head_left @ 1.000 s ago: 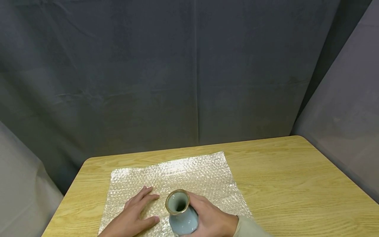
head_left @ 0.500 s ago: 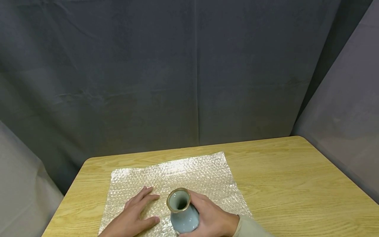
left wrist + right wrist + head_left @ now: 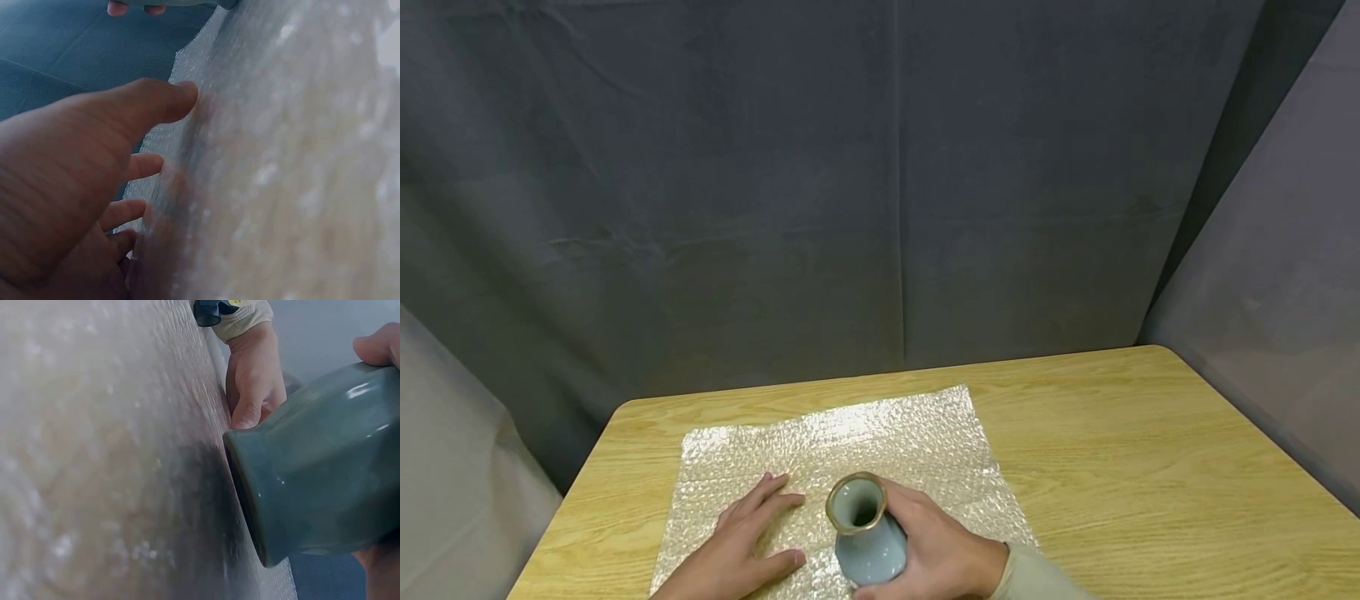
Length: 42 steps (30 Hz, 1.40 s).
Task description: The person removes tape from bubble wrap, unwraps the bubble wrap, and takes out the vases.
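In the head view a glossy pale blue-green vase (image 3: 871,554) with a brown-gold rim stands near upright over a sheet of bubble wrap (image 3: 850,442). My right hand (image 3: 936,546) grips it from the right side, thumb and fingers around its body. The right wrist view has the foot of the vase (image 3: 312,469) right at the wrap, with a dark shadow beside it. To the vase's left, my left hand (image 3: 741,542) rests on the wrap with fingers spread. Its thumb (image 3: 169,100) and fingertips lie on the sheet in the left wrist view.
The bubble wrap covers the front left of a wood-grain table (image 3: 1112,450). Behind the table hangs a dark grey curtain (image 3: 775,208), with lighter cloth panels (image 3: 1285,292) at either side.
The vase, with my right hand around it, has shifted slightly right and away from me. My left hand has stayed in place on the wrap.
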Each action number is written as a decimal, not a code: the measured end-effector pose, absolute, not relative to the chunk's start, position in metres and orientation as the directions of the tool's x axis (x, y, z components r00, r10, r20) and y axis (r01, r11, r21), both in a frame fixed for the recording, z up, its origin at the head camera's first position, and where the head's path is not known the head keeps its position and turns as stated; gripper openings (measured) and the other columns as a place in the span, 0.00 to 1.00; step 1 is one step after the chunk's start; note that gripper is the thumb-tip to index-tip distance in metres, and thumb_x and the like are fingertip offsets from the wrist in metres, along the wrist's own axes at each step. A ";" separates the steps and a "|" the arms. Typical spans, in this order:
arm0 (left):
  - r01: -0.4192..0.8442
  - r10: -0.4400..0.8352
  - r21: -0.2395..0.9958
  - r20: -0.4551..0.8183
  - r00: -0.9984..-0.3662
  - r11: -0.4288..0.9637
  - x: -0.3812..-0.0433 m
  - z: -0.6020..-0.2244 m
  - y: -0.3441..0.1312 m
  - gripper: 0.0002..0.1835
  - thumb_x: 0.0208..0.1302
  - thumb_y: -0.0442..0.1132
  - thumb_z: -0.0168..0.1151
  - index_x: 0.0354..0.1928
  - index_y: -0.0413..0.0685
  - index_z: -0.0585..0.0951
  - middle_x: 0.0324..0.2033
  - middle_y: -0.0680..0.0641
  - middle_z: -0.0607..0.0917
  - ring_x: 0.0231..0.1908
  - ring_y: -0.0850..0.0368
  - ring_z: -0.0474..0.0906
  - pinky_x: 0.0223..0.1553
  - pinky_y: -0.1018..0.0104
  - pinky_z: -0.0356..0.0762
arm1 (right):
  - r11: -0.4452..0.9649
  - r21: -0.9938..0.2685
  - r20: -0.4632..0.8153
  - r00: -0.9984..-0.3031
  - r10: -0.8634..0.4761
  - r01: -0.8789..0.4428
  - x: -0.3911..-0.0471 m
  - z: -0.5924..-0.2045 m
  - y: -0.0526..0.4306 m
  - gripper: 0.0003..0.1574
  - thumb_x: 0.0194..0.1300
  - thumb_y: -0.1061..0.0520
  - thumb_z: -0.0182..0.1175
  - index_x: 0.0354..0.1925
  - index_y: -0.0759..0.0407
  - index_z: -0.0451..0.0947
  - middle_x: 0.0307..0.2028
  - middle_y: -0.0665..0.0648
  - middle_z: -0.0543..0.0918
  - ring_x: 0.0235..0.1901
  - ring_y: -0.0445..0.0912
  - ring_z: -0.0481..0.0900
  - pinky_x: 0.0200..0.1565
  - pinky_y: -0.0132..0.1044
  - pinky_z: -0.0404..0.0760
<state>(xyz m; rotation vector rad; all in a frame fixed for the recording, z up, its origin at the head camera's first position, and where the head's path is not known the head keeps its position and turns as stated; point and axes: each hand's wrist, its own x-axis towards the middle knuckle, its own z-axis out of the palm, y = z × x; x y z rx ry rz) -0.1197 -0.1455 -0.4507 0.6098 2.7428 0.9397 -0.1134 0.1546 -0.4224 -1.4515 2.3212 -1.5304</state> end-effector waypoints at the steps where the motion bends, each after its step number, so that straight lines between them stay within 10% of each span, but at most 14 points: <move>1: 0.323 0.434 0.618 -0.032 -0.900 0.716 -0.120 -0.451 -0.146 0.34 0.63 0.66 0.67 0.69 0.66 0.75 0.78 0.47 0.65 0.80 0.32 0.52 0.66 0.16 0.53 | 0.097 -0.718 0.454 -0.569 -0.685 -0.689 -0.114 -0.422 0.155 0.52 0.57 0.50 0.78 0.73 0.41 0.62 0.61 0.48 0.79 0.56 0.37 0.81 0.53 0.34 0.85; 42: 0.276 0.433 0.641 -0.099 -0.896 0.716 -0.123 -0.449 -0.145 0.34 0.64 0.67 0.66 0.70 0.68 0.74 0.80 0.49 0.62 0.82 0.32 0.47 0.67 0.16 0.52 | 0.153 -0.678 0.501 -0.605 -0.618 -0.719 -0.123 -0.420 0.163 0.50 0.53 0.49 0.79 0.69 0.42 0.65 0.57 0.47 0.80 0.49 0.35 0.82 0.49 0.31 0.85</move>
